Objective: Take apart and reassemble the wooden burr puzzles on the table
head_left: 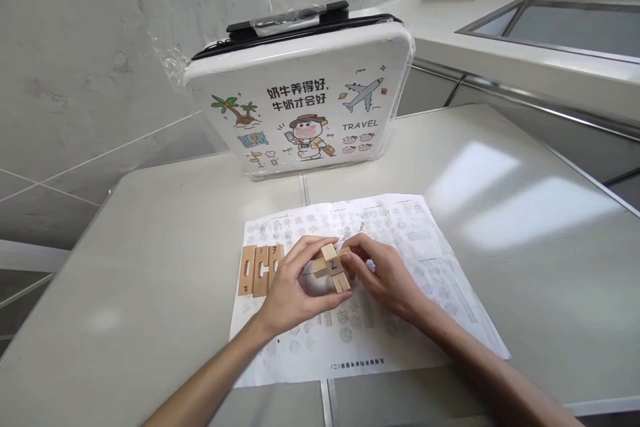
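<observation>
Between my hands is a small wooden burr puzzle point(333, 267) of interlocked light-wood pieces, one end marked "2". My left hand point(295, 285) closes on it, thumb at the lower end and fingers at the top. My right hand point(377, 273) pinches the puzzle's right side with thumb and fingertips; part of that side is hidden by the fingers. Left of my left hand, several flat notched wooden pieces point(261, 271) lie side by side with handwritten numbers. Under everything is a printed instruction sheet point(400, 347) with many small diagrams.
A white suitcase point(300, 100) with cartoon prints, partly wrapped in clear plastic, stands at the back of the pale table point(150, 267). Grey tiled wall point(90, 47) rises behind it. At the right is a counter point(500, 40) with a metal-framed inset.
</observation>
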`<state>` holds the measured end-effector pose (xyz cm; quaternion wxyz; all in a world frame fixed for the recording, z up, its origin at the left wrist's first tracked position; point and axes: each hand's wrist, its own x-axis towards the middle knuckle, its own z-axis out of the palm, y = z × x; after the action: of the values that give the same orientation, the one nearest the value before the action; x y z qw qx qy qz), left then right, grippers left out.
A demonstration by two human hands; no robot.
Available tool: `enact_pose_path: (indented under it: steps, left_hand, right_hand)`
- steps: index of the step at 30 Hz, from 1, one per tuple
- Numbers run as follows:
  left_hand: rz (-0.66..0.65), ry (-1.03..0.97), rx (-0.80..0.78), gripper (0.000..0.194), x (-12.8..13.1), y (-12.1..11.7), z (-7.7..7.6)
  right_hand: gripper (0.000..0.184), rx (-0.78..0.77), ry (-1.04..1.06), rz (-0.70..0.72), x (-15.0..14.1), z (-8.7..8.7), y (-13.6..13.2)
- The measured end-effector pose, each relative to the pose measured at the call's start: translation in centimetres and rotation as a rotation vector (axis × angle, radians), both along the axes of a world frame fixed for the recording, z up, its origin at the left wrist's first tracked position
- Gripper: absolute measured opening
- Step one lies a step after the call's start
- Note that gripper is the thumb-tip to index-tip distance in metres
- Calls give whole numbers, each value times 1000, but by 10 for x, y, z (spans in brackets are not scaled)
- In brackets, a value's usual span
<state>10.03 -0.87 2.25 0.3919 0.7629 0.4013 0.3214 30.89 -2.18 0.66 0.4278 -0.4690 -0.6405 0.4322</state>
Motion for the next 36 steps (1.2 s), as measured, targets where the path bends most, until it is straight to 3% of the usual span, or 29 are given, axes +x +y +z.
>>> enact_pose_path:
  steps: [9, 13, 18, 23, 27, 36]
  left_hand:
    - [-34, 82, 215, 74, -1, -1, 0]
    - [-16, 143, 199, 76, 0, -2, -4]
    - [63, 144, 152, 84, 4, -9, -10]
    - [-93, 213, 161, 52, 5, -15, -11]
    - [-205, 270, 219, 43, 6, -21, -14]
    - [-301, 325, 428, 31, 8, -27, -22]
  right_hand:
    - [51, -92, -27, 19, 1, -3, 1]
    - [53, -140, 34, -2, 2, 1, 3]
    - [47, -199, 181, -223, 15, 0, 13]
    - [45, -114, 92, -547, 35, -9, 27]
    - [43, -58, -102, -753, 49, -16, 35]
    - [49, -23, -295, -905, 71, -27, 40]
